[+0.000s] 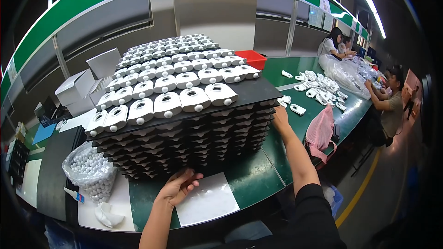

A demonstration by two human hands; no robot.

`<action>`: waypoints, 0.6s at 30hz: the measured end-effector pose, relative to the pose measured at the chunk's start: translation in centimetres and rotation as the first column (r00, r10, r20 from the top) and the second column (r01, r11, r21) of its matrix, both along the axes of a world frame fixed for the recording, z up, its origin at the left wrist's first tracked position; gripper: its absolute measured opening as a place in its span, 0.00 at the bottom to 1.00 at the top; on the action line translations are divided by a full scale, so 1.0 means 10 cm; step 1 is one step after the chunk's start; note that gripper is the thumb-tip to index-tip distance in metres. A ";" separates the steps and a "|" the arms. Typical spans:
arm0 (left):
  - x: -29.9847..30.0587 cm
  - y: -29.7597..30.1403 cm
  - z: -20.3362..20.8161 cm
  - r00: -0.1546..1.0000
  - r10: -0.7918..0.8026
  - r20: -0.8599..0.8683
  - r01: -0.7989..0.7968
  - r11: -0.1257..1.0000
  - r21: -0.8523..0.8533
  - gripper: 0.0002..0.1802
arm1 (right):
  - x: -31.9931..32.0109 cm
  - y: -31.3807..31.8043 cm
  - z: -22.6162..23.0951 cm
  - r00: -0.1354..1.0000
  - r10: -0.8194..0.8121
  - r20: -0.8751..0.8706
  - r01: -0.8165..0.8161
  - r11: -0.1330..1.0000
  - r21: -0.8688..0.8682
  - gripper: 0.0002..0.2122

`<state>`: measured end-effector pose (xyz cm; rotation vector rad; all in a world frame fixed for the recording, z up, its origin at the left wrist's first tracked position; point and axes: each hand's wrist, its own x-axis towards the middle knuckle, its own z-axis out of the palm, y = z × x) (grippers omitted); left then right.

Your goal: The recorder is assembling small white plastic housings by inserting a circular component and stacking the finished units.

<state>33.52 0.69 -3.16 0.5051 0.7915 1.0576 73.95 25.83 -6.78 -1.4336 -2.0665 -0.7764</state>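
A tall stack of black trays [184,145] stands before me on the green table. Rows of white plastic parts [167,104], each with a round hole and a white ball at its near end, cover the top tray. My left hand [179,187] is at the stack's lower front edge, its fingers loosely bent and apart, with nothing visible in them. My right hand [280,119] is at the stack's right side near the top corner. Its fingers are mostly hidden, so their grip does not show. Beneath my left hand lies a white sheet [210,203] in a clear sleeve.
To the left are a clear bag of white balls [90,168], a small glue bottle [74,195], a crumpled white cloth [109,215] and white boxes [76,87]. Rightward lie loose white parts [318,85], a pink mesh bag [320,131] and a red bin [251,58]. Co-workers sit farther along.
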 end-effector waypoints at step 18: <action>0.05 -0.05 -0.02 0.997 -0.050 0.060 0.043 0.992 0.116 0.14 | 0.01 -1.05 0.54 0.546 0.141 -0.826 -0.019 0.988 0.156 0.03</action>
